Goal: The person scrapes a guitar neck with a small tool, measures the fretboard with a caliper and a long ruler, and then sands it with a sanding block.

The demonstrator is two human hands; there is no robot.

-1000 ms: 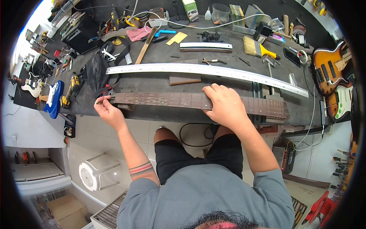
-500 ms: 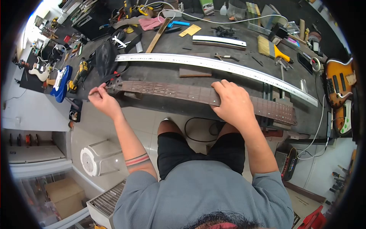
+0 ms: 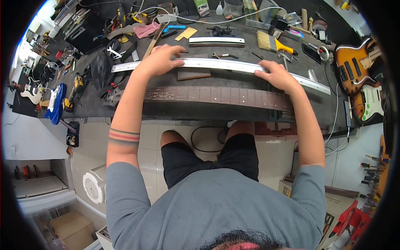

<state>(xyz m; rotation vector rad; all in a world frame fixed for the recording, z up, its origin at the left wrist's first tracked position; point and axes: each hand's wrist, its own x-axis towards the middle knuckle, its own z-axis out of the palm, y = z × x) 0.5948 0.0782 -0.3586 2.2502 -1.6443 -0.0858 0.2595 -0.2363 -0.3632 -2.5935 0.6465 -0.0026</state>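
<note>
A long white metal ruler (image 3: 216, 64) lies across the dark bench. Near its left part is my left hand (image 3: 160, 60), fingers spread and thumb at the ruler's edge. My right hand (image 3: 277, 76) is at the right part of the ruler, its thumb and fingers on the strip; whether it grips it firmly is hard to tell. Nearer my body a guitar neck with a brown fretboard (image 3: 216, 95) lies along the bench, its headstock (image 3: 112, 96) to the left. A flat dark block (image 3: 194, 73) sits between neck and ruler.
Behind the ruler are a shorter white-topped bar (image 3: 216, 41), a wide brush (image 3: 273, 43), a wooden stick (image 3: 154, 40) and pliers (image 3: 225, 56). A yellow drill (image 3: 76, 91) and blue guitar body (image 3: 55, 104) are at the left. A sunburst guitar (image 3: 354, 66) stands at the right.
Both hands have left the guitar neck and moved forward to the ruler. My left hand has also moved right. The view has shifted, so bench items appear further left.
</note>
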